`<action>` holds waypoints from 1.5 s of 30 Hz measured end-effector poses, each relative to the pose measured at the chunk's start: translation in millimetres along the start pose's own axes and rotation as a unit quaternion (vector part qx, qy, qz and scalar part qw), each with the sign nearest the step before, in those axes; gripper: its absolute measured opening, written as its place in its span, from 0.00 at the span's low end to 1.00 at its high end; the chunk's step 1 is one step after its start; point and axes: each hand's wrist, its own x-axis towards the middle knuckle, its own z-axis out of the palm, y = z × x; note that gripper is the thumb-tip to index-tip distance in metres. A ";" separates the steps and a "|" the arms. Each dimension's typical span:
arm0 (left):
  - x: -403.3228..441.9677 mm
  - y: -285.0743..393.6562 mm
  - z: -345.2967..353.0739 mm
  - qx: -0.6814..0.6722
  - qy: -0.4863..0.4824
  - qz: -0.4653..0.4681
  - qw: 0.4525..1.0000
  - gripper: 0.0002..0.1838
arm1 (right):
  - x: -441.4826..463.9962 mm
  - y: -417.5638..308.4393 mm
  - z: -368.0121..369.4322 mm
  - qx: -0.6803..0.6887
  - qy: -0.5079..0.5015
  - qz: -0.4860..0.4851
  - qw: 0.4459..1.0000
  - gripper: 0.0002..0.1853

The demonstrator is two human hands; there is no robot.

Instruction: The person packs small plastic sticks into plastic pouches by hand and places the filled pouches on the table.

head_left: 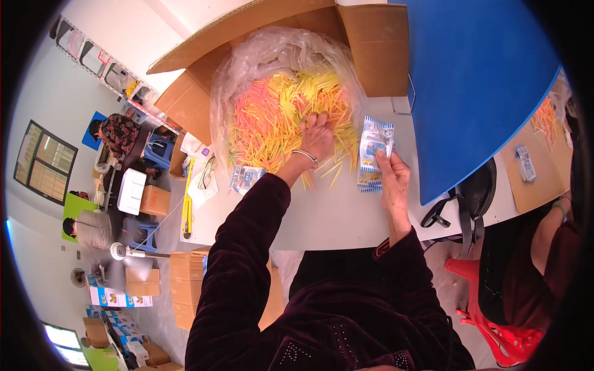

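A heap of thin yellow, orange and pink sticks [281, 114] fills a clear plastic bag [223, 93] inside an open cardboard box [374, 52]. My left hand [317, 141] is down on the heap, its fingers curled into the sticks; the fingertips are partly hidden. To its right, my right hand [395, 179] pinches a blue-and-white printed packet [376, 139] between thumb and fingers, clear of the heap. Beneath that packet, more packets [369, 181] lie on the white table [328, 222]. Another packet [245, 179] rests left of my left wrist.
Eyeglasses [208, 173] and a yellow cutter knife [187, 213] lie at the table's left. A blue panel [476, 80] rises on the right, with a black bag [476, 198] below it. Beyond sits a co-worker on a red stool [495, 328]. Two people work at far left.
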 end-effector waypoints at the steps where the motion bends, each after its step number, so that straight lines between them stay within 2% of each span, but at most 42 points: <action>1: -0.7 -2.5 -4.0 -0.047 -0.065 -0.028 0.996 0.14 | -0.2 -1.0 1.3 0.000 -0.001 -0.002 1.000 0.10; 2: -2.3 -6.9 -0.9 -0.046 -0.063 -0.027 0.997 0.14 | -0.3 -2.1 3.2 -0.010 0.008 -0.010 1.000 0.10; 4: -6.7 -14.5 2.0 -0.097 0.041 -0.027 0.994 0.13 | -0.9 -3.9 5.5 -0.019 0.015 -0.020 0.999 0.10; 8: -14.2 -25.1 -18.3 -0.139 0.035 -0.036 0.989 0.15 | -2.4 -12.2 15.5 -0.003 0.008 -0.026 1.000 0.10; 10: -18.0 -25.1 -33.3 -0.250 0.043 -0.083 0.964 0.16 | -0.9 -18.3 22.6 0.002 0.003 -0.031 1.000 0.10; 11: -18.2 -28.0 -42.2 -0.249 0.045 -0.082 0.964 0.16 | 1.1 -20.3 25.4 0.010 -0.014 -0.024 1.000 0.10; 13: -20.0 -32.8 -58.9 -0.331 -0.093 -0.109 0.933 0.17 | 5.5 -24.2 33.2 0.018 -0.032 -0.017 0.999 0.11; 14: -23.3 -30.2 -64.3 -0.332 -0.093 -0.109 0.932 0.17 | 8.8 -26.3 39.2 0.040 -0.035 0.000 0.999 0.12; 16: -35.7 -22.6 -72.3 -0.547 -0.107 -0.104 0.824 0.16 | 15.8 -27.1 49.1 0.061 -0.039 0.019 0.997 0.12; 17: -39.3 -21.8 -73.7 -0.547 -0.108 -0.105 0.823 0.16 | 19.8 -26.8 53.5 0.084 -0.043 0.025 0.995 0.12; 19: -45.5 -20.5 -75.2 -0.612 -0.253 -0.133 0.738 0.15 | 27.4 -25.1 60.5 0.106 -0.046 0.032 0.993 0.12; 20: -49.8 -17.7 -75.6 -0.612 -0.255 -0.134 0.736 0.15 | 30.8 -22.9 63.0 0.131 -0.063 0.045 0.988 0.12; 23: -61.3 -9.5 -67.9 -0.718 -0.339 -0.160 0.586 0.13 | 38.4 -2.2 65.0 0.163 -0.100 0.079 0.978 0.13; 24: -63.6 -7.8 -65.3 -0.719 -0.341 -0.160 0.584 0.13 | 39.9 5.8 63.8 0.171 -0.121 0.095 0.973 0.13; 26: -67.3 -4.5 -62.1 -0.786 -0.370 -0.181 0.461 0.11 | 35.5 9.3 66.9 0.154 -0.110 0.118 0.975 0.13; 29: -66.5 -1.3 -62.4 -0.801 -0.373 -0.169 0.437 0.10 | 30.6 14.9 69.6 0.199 -0.105 0.134 0.965 0.11; 31: -62.9 -2.9 -55.1 -0.802 -0.373 -0.163 0.437 0.10 | 27.7 16.1 68.8 0.185 -0.129 0.192 0.955 0.11; 34: -58.3 -5.1 -45.5 -0.803 -0.378 -0.157 0.434 0.10 | 23.9 22.2 78.3 0.177 -0.090 0.179 0.964 0.12; 36: -57.3 -4.6 -41.4 -0.803 -0.382 -0.157 0.429 0.10 | 26.3 29.4 72.8 0.162 -0.107 0.177 0.965 0.12; 38: -57.4 -4.0 -39.5 -0.795 -0.373 -0.135 0.459 0.11 | 26.0 27.7 70.9 0.148 -0.125 0.175 0.965 0.12; 41: -57.1 -4.8 -38.7 -0.792 -0.342 -0.158 0.480 0.09 | 26.5 19.6 67.6 0.110 -0.123 0.180 0.970 0.12; 43: -59.7 -11.7 -45.4 -0.796 -0.303 -0.179 0.492 0.09 | 30.0 13.8 63.5 0.070 -0.106 0.056 0.990 0.13; 45: -62.2 -17.3 -56.2 -0.804 -0.228 -0.211 0.507 0.10 | 30.7 9.4 61.7 0.056 -0.092 0.033 0.994 0.12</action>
